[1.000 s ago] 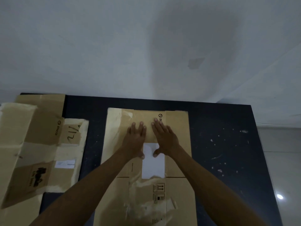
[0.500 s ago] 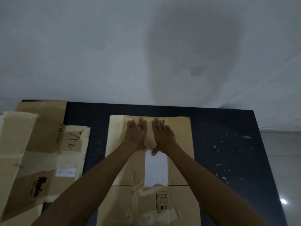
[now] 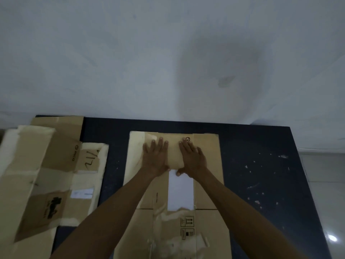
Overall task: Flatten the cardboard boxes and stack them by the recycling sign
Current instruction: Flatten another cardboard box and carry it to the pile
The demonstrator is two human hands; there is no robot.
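A flattened brown cardboard box lies lengthwise on the dark table, with a white label in its middle and printed handling symbols nearer to me. My left hand and my right hand press palm-down, side by side, on the far end flap of this box, fingers spread and holding nothing. At the left lies a pile of flattened cardboard boxes, overlapping each other. No recycling sign is visible.
A pale wall rises right behind the table's far edge. White specks dot the table's bare right part. A light tiled floor shows past the right edge.
Both hands have slid away from me along the box, from the label's top to the far flap, and have spread slightly apart. The view has shifted a little.
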